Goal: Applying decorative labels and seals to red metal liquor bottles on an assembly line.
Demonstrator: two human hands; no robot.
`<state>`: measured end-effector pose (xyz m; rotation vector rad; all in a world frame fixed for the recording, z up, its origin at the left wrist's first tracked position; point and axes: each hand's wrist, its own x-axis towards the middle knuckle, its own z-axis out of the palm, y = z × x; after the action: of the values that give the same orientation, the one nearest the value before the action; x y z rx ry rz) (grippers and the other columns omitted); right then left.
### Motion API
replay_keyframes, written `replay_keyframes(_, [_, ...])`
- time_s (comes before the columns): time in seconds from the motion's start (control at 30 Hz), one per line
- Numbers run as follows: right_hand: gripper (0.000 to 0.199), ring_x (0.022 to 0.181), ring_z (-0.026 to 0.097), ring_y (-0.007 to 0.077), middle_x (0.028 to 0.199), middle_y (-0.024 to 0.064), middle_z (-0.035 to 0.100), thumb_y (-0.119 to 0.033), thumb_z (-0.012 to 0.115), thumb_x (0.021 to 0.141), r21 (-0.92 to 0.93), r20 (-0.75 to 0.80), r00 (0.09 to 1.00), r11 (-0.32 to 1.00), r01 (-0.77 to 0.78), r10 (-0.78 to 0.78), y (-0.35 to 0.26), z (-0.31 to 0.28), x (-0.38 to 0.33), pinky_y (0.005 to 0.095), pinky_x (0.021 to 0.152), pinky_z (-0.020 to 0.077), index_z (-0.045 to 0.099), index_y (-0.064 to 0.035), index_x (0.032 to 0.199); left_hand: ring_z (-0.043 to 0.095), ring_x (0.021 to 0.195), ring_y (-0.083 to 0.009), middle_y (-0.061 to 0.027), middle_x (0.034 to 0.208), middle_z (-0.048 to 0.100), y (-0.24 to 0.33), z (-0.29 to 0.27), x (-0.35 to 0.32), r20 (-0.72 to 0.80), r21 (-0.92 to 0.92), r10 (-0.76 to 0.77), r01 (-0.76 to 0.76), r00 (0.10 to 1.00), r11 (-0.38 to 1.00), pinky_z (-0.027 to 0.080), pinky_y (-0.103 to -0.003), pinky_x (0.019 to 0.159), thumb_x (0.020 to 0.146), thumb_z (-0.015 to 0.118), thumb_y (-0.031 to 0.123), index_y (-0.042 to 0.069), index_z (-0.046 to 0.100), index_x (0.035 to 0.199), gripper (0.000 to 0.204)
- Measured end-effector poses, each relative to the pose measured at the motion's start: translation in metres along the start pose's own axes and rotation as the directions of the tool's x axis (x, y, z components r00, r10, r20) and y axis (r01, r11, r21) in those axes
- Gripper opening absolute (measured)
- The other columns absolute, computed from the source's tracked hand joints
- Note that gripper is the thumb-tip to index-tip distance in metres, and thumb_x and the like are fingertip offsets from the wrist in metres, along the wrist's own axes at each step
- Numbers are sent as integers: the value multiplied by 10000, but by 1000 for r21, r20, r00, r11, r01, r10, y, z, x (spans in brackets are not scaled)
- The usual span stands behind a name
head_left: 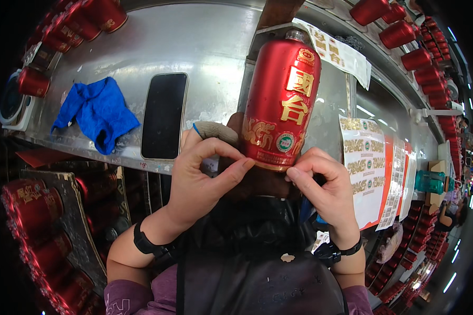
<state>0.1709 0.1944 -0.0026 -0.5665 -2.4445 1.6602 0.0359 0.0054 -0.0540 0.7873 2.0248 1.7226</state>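
Note:
A glossy red bottle (268,89) with raised gold characters, a gold pattern and a round green emblem lies in front of me, its clear neck pointing away and its base toward me. My left hand (197,173) is closed at the base's left corner, thumb and forefinger pinched together at the edge. A fabric sleeve (218,132) covers one of its other fingers, beside the bottle. At the right corner of the base, my right hand (328,191) is closed too, thumb and fingertips against the edge. Whether a thin film sits under the fingertips cannot be made out.
Left of the bottle, a black phone (164,115) and a crumpled blue cloth (97,113) lie on the metal table (205,47). Printed decal sheets (362,173) are at the right. More red bottles (97,18) stand far left, on the right-hand shelf (399,34) and in racks below.

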Motion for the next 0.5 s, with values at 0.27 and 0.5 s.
replay_keyframes(0.27, [49, 659, 515, 99, 767, 31, 611, -46, 725, 868, 38, -10, 1000, 999, -29, 30, 0, 4, 1, 248, 633, 401, 711, -12, 836, 478, 901, -182, -30, 882, 549, 1, -4, 1, 4, 90, -15, 15, 1000, 996, 381, -304, 810, 769, 852, 238, 114, 737, 829, 180])
replay_keyframes(0.5, [58, 680, 510, 99, 770, 21, 612, -48, 730, 865, 10, -4, 997, 997, -81, 81, -5, 5, 2, 245, 651, 401, 706, -11, 828, 475, 908, -187, -35, 873, 536, 1, -6, 1, -16, 119, -38, 40, 999, 992, 381, -312, 811, 802, 818, 239, 112, 725, 838, 162])
